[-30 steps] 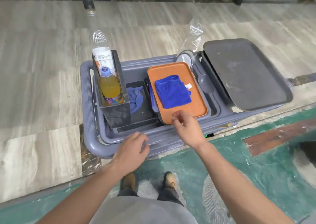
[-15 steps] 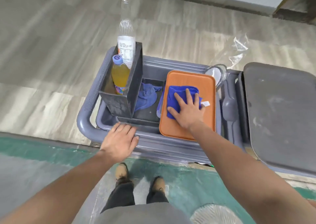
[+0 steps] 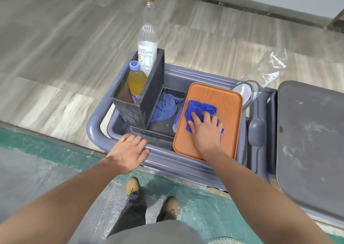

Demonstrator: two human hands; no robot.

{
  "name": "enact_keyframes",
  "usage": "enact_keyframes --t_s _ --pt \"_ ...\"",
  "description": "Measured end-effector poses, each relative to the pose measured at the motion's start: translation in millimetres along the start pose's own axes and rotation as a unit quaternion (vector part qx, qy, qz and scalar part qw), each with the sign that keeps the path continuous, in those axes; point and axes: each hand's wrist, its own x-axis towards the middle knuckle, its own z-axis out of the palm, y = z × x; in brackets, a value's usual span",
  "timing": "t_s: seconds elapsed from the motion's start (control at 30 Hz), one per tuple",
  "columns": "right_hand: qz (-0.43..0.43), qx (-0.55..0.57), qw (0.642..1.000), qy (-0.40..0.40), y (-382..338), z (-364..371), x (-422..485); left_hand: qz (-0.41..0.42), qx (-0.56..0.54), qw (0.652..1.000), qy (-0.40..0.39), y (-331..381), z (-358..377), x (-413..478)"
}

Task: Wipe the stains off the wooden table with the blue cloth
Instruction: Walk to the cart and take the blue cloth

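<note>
A bright blue cloth [image 3: 200, 107] lies bunched on an orange tray [image 3: 210, 93] inside a grey plastic cart [image 3: 96, 132]. My right hand [image 3: 205, 130] sits on top of the cloth with its fingers curled into the fabric, gathering it. My left hand [image 3: 128, 150] rests flat on the cart's near rim, fingers spread, holding nothing. No wooden table is in view.
A dark box [image 3: 141, 102] in the cart holds an orange-drink bottle [image 3: 135, 81] and a tall clear bottle [image 3: 147, 44]. A paler blue rag [image 3: 165, 107] lies beside it. A grey tray [image 3: 312, 141], grey spoon [image 3: 257, 132] and plastic-bagged bowl [image 3: 243, 93] are on the right.
My right hand went from hovering over the tray's near edge to landing on the blue cloth and crumpling it. My left hand settled on the cart rim. The view swung left.
</note>
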Motion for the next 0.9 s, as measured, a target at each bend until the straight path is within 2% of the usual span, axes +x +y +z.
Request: enact_keyframes --t_s 0.1,0.2,0.3,0.43,0.53,0.6,0.73,0.9 --pt "-0.026 -0.004 1.000 0.010 4.0 -3.0 2.8 -0.002 -0.003 1.000 -0.005 0.8 -0.7 0.3" --pt "-0.056 0.017 0.998 -0.037 7.7 -10.2 10.2 -0.027 -0.026 0.999 0.000 5.6 -1.5 0.8" --pt "-0.039 0.116 0.989 -0.083 9.1 -21.4 16.1 -0.077 -0.091 0.991 0.065 15.6 -1.3 -6.9" --pt "-0.029 0.248 0.966 -0.073 -3.4 -44.6 2.7 -0.167 -0.182 0.954 0.167 29.3 1.3 -40.7" --pt "-0.050 0.332 0.939 -0.070 -33.4 -62.0 -18.7 -0.238 -0.224 0.928 0.180 35.3 13.4 -80.6" --pt "-0.078 0.373 0.921 -0.084 -60.9 -73.5 -36.8 -0.294 -0.254 0.908 0.159 37.5 24.9 -111.4" --pt "-0.146 0.392 0.898 -0.135 -123.7 -85.7 -77.1 -0.419 -0.325 0.842 0.095 34.1 52.1 -174.6" --pt "-0.211 0.374 0.876 -0.221 -206.6 -66.6 -126.6 -0.550 -0.431 0.714 0.045 25.7 93.4 -259.1"
